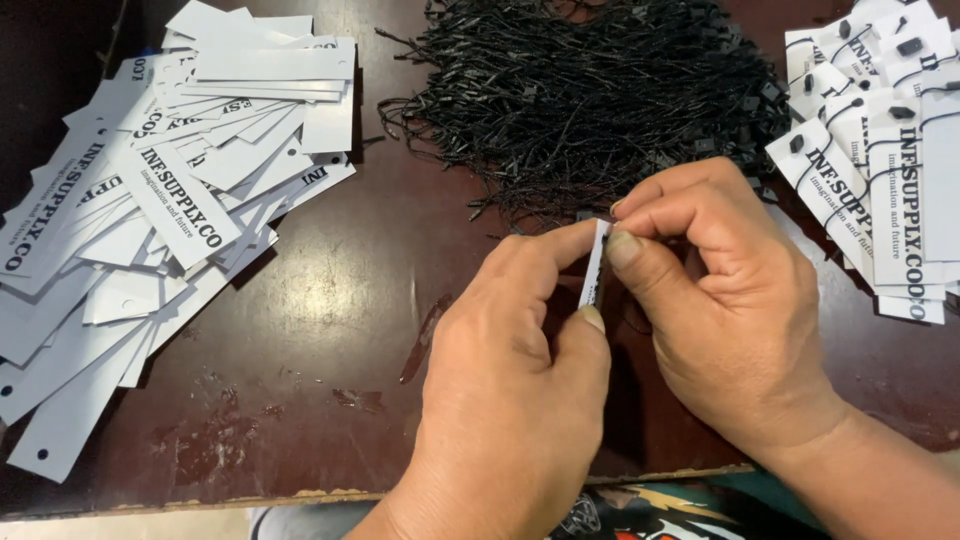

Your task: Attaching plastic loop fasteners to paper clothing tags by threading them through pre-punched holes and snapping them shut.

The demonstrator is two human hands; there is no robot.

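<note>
Both hands meeting at mid-table over dark, scuffed wood [330,300]. Left hand [510,400] pinching a white paper tag [595,262] edge-on between thumb and forefinger, upright and seen almost end-on. Right hand [725,310] clenched on the tag's upper end, thumb pressed flat to its face, forefinger curled over the top; possibly a black string nipped there too, though hidden behind the fingers. Just beyond the knuckles, a tangled heap of black strings [590,90]. Far left, a loose spread of white tags [170,200], unstrung, some with a punched hole showing. Far right, a stack of strung tags [890,150], black loops lying across them, near the right hand but apart.
</note>
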